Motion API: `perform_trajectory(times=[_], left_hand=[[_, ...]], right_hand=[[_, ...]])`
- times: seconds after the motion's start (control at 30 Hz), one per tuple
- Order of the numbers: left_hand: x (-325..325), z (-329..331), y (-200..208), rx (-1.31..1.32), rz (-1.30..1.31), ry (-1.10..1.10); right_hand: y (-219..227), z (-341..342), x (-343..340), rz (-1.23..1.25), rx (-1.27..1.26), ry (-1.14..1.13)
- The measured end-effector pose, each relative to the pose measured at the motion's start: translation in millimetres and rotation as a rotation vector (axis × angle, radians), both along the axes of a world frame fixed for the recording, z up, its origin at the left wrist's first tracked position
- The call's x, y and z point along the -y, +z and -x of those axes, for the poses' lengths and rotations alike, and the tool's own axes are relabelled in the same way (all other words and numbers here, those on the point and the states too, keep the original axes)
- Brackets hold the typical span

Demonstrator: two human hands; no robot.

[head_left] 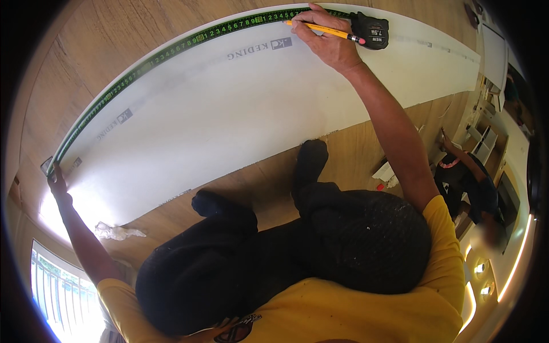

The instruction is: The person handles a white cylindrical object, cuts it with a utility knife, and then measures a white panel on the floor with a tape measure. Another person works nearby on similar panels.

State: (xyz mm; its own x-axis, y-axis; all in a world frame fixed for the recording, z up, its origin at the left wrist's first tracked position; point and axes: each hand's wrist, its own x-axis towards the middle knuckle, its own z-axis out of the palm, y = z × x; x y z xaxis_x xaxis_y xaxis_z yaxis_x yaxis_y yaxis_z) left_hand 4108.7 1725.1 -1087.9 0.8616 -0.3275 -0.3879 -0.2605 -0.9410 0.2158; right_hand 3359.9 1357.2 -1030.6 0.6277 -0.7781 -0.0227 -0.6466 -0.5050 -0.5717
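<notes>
A long white board (211,108) with printed marks lies on the floor in front of me. Along its far edge runs the green blade of a tape measure (182,46), pulled out and following that edge. My left hand (58,184) is closed on the blade's end at the board's far-left corner. Over the far edge, my right hand (334,47) grips a yellow pencil (326,29), its tip pointing left beside the blade. The black tape case (370,31) rests on the board just right of these fingers. Part of the blade near the case is hidden by the hand.
Wood-look flooring (74,63) surrounds the board. My feet in dark socks (311,163) are close to its near edge. Crumpled white plastic (117,231) lies by the near-left corner. At the right, another person (472,180) bends beside scattered items. A bright barred window (63,286) is at lower left.
</notes>
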Motion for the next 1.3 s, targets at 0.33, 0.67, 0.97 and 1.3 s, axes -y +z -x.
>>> perform_trajectory(times=[0.33,0.67,0.97,1.3], left_hand=[[-2.3,0.2,-1.0,-0.01,0.003,-0.006],[0.7,-0.3,0.7,-0.005,0.005,0.007],[0.3,6.6,7.0,0.018,-0.022,0.009],[-5.8,-7.0,-1.4,-0.047,0.111,-0.065]], right_hand=[[-4.8,0.1,-0.2,0.021,0.013,-0.015],[-1.8,-4.6,1.6,-0.006,0.066,-0.033],[30.2,1.7,20.5,-0.386,0.388,-0.359],[5.6,83.2,3.6,0.501,-0.328,0.013]])
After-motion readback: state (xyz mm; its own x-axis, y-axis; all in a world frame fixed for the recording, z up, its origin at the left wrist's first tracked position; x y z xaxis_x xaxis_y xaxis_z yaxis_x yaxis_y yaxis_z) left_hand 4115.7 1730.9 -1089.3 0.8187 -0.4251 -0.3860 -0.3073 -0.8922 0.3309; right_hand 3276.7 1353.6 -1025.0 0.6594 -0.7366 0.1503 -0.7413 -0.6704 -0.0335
